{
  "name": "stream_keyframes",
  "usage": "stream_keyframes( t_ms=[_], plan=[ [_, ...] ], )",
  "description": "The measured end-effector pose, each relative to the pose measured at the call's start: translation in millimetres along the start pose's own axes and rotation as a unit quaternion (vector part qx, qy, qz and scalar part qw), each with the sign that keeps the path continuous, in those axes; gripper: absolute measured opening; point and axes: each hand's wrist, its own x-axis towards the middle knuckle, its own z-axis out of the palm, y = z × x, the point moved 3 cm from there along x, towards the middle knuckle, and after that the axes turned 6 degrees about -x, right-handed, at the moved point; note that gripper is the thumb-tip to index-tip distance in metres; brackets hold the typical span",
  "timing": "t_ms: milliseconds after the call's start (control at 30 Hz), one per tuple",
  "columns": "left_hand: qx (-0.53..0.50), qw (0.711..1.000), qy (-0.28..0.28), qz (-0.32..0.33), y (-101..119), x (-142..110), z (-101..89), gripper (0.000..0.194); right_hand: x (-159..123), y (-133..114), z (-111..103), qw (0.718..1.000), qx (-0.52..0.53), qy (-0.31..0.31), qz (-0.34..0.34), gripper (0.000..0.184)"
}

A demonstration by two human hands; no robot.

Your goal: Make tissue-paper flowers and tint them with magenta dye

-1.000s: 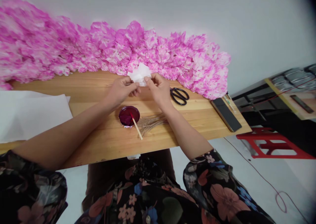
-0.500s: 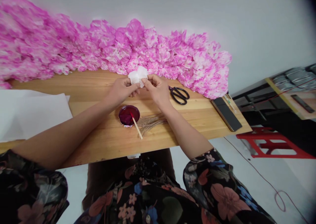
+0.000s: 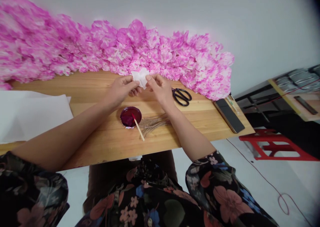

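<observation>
Between my hands is a small white paper flower [image 3: 140, 76] with spread petals, raised over the table. My left hand [image 3: 125, 88] pinches its lower left side between thumb and fingers. On the other side, my right hand [image 3: 160, 87] grips a petal edge with thumb and forefinger. Just below them sits a round dish of dark red-purple dye [image 3: 128, 117]. A thin wooden stick [image 3: 139, 129] with a red tip leans on its rim. Beside the dish lies a bundle of thin brown strands [image 3: 153, 123], partly behind my right forearm.
Pink and white paper flowers [image 3: 112, 50] are heaped along the wall. Black-handled scissors [image 3: 182, 97] and a phone [image 3: 228, 115] lie to the right. White paper sheets [image 3: 32, 113] cover the left of the wooden table [image 3: 100, 152]. A red stool [image 3: 275, 147] stands on the floor.
The white flower's petals are spread wider than before. My right thumb has shifted up to the flower's upper right edge, and my left hand has moved slightly left.
</observation>
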Motion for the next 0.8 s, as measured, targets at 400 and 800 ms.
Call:
stream_keyframes(
  t_ms=[400,800],
  plan=[
    [0.070,0.997,-0.008,0.014,-3,1,-0.7,0.032,-3,1,7,0.998,-0.049,-0.003,-0.040,0.041],
    [0.033,0.999,0.005,0.014,-1,3,-3.9,0.030,9,16,1,0.999,0.045,0.018,0.009,0.054]
  ],
)
